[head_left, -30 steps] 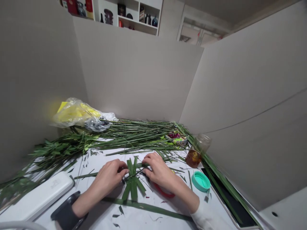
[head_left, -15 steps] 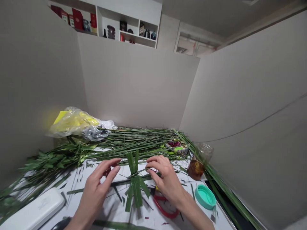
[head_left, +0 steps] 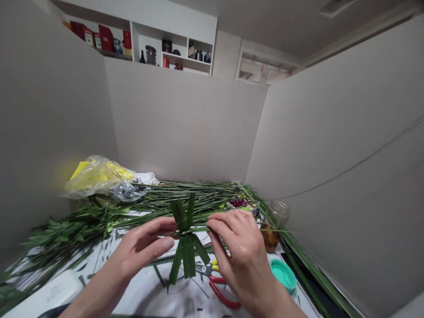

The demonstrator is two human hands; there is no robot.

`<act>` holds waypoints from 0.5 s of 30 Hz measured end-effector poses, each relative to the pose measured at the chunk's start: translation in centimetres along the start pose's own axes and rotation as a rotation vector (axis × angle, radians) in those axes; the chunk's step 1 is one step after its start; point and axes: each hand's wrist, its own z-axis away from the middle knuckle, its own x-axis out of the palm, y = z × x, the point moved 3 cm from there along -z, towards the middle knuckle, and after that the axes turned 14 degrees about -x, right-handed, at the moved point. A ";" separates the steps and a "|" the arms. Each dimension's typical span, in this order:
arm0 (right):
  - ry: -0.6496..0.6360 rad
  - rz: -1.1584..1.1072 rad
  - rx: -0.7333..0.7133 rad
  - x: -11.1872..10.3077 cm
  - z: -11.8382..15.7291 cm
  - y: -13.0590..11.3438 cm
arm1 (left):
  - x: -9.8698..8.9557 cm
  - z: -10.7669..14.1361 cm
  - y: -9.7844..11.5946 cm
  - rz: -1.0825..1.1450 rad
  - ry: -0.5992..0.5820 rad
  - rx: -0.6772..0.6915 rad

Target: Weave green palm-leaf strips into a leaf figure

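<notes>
Head view: left hand (head_left: 142,243) half open, fingertips pinching the woven leaf strips (head_left: 184,234); right hand (head_left: 240,251) curled, seemingly gripping a long strip (head_left: 198,229).

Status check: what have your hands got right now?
Left hand and right hand pinching woven green leaf strips, held above the table. Red-handled shears lying below, apparently not in the way.
</notes>
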 end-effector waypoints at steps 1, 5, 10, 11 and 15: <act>0.007 0.017 -0.014 -0.3 -0.3 -0.3 | 0.3 -0.1 0.5 -0.016 -0.034 -0.001; 0.047 0.065 -0.062 -1.3 -1.1 -1.0 | 1.1 -0.6 2.3 -0.049 -0.102 0.019; 0.062 0.122 -0.137 -2.3 -2.0 -1.1 | 1.3 -0.5 3.4 -0.020 -0.075 0.066; 0.056 0.126 -0.150 -2.5 -2.2 -1.0 | 1.3 -0.5 3.4 -0.008 -0.073 0.070; 0.122 0.209 -0.192 -3.1 -1.8 -2.0 | 1.1 -0.7 2.6 0.029 -0.042 0.057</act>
